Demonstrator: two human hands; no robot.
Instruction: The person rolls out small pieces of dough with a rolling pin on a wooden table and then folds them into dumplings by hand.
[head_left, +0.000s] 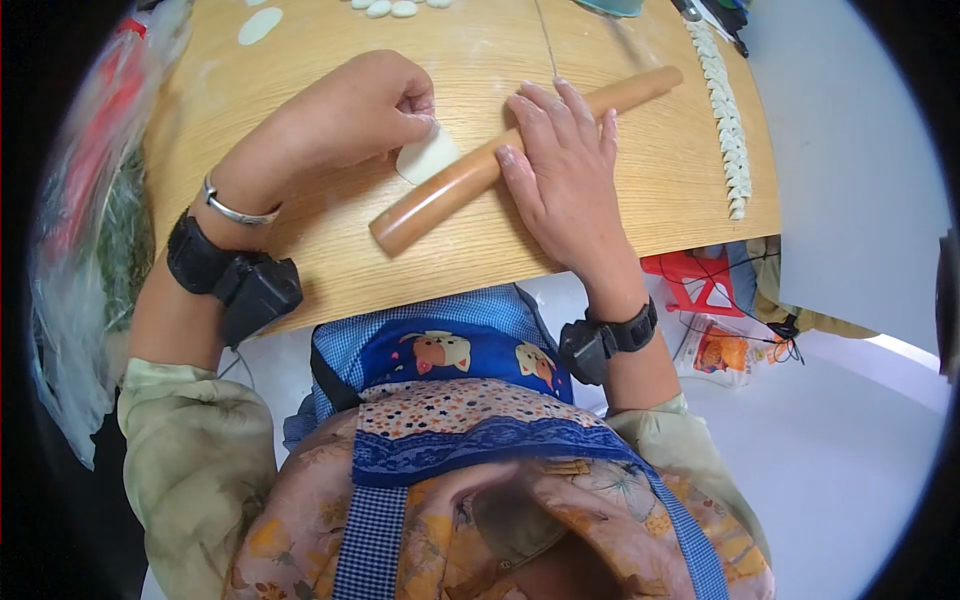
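My left hand (375, 105) is closed, its thumb and fingers pinching the upper edge of a thin, pale dough wrapper (425, 160). The wrapper lies on the wooden table, its lower right edge against or under a smooth wooden rolling pin (430, 205). Across the middle of the pin rests my right hand (570, 175), palm down, its fingers stretched out and slightly spread. The pin runs diagonally, from near the wrapper up to the right. Flour dusts the fingertips of both hands.
Another flat wrapper (260, 26) and several small dough pieces (378, 8) sit at the table's far side. A long row of folded dough pieces (728, 130) lines the right edge. Plastic bags (95, 220) hang at the left; a red stool (695, 280) stands below, right.
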